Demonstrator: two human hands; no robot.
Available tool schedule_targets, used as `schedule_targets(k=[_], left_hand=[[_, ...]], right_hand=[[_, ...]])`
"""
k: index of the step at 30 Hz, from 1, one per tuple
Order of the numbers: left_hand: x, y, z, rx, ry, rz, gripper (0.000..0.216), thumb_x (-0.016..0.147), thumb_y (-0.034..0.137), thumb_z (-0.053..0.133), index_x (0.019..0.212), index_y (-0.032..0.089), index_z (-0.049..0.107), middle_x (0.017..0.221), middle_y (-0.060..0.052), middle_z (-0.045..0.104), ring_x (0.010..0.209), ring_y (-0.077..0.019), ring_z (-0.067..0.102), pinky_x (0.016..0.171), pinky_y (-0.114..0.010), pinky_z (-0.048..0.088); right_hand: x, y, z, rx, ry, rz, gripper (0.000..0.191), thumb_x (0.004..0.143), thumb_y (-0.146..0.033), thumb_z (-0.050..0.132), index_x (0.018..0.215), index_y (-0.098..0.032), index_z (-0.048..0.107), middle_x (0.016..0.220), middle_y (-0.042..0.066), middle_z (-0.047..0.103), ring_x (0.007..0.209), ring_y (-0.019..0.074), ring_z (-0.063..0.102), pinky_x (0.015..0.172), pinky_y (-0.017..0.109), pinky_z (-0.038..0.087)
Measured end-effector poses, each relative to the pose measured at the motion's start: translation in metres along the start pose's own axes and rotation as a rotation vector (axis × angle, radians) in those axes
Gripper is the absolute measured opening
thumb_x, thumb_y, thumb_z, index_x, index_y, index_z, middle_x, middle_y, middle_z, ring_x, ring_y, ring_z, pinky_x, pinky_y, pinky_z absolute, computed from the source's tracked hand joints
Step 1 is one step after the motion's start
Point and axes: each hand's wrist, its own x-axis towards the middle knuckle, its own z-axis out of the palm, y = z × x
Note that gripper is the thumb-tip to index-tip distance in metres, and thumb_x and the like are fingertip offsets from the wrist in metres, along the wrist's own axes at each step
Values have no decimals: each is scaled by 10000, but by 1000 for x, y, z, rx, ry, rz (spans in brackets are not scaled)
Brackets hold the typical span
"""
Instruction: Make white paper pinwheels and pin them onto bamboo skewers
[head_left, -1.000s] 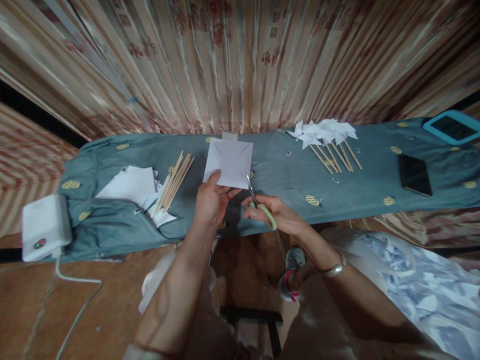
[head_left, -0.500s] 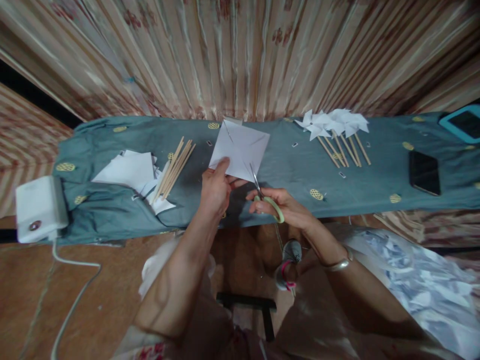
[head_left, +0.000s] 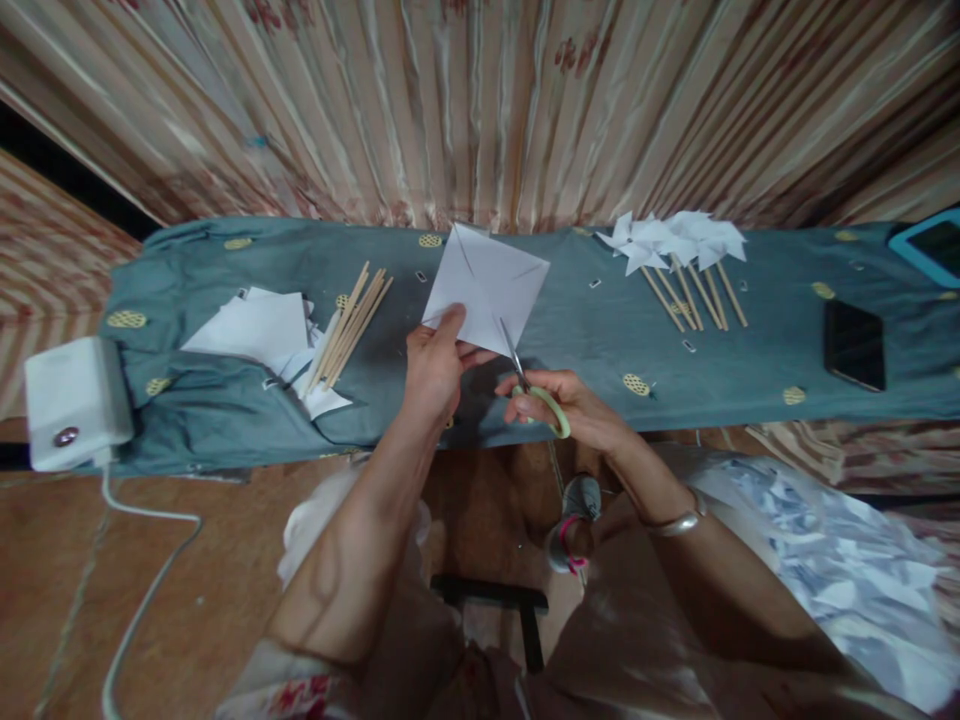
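Observation:
My left hand [head_left: 435, 365] pinches the lower edge of a white paper square [head_left: 486, 285], holding it up over the blue-grey cloth-covered bench [head_left: 570, 340]. The square shows diagonal creases or cuts. My right hand [head_left: 570, 410] grips green-handled scissors [head_left: 534, 385], fingers through the loops. The blades point up into the square's lower right edge.
A stack of white paper squares [head_left: 251, 330] and a bundle of wooden sticks [head_left: 349, 325] lie at the left. Several finished paper pinwheels [head_left: 679, 245] on sticks lie at the right, then a dark phone [head_left: 855, 345] and a blue-framed tablet [head_left: 930, 245]. A white box [head_left: 71, 400] with a cable sits at the far left.
The paper square has been turned from flat-edged to a diamond tilt, and the scissor blades have moved into its lower right edge. The view has shifted slightly downward.

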Motion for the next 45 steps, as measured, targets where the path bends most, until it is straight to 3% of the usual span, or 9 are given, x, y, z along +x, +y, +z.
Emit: schedule_targets(k=[11, 17, 28, 45], left_hand=[[1, 2, -1, 35, -7, 45, 149, 789, 300, 649, 787, 158, 605, 759, -76, 727, 992, -306, 710, 900, -447, 558], [4, 0, -5, 63, -46, 72, 226, 762, 354, 656, 845, 154, 592, 745, -73, 721, 909, -293, 728, 860, -454, 573], [3, 1, -3, 34, -43, 70, 192, 770, 318, 633, 866, 157, 586, 732, -69, 724, 953, -284, 722, 871, -430, 574], [1, 2, -4, 32, -34, 60, 154, 781, 289, 599, 860, 157, 589, 747, -67, 728, 947, -272, 725, 875, -437, 573]], right_hand=[[2, -2, 4, 46, 24, 30, 515, 629, -635, 762, 814, -167, 654, 660, -14, 616, 590, 100, 556, 561, 225, 447], [2, -3, 4, 68, 35, 62, 537, 595, -616, 793, 831, -156, 650, 644, -26, 610, 576, 92, 560, 577, 226, 480], [3, -3, 9, 134, 86, 135, 553, 496, -572, 854, 793, -156, 644, 581, -44, 595, 525, 69, 515, 515, 206, 435], [7, 6, 11, 140, 102, 57, 477, 548, -547, 843, 759, -163, 654, 585, -49, 566, 515, 75, 517, 509, 221, 436]])
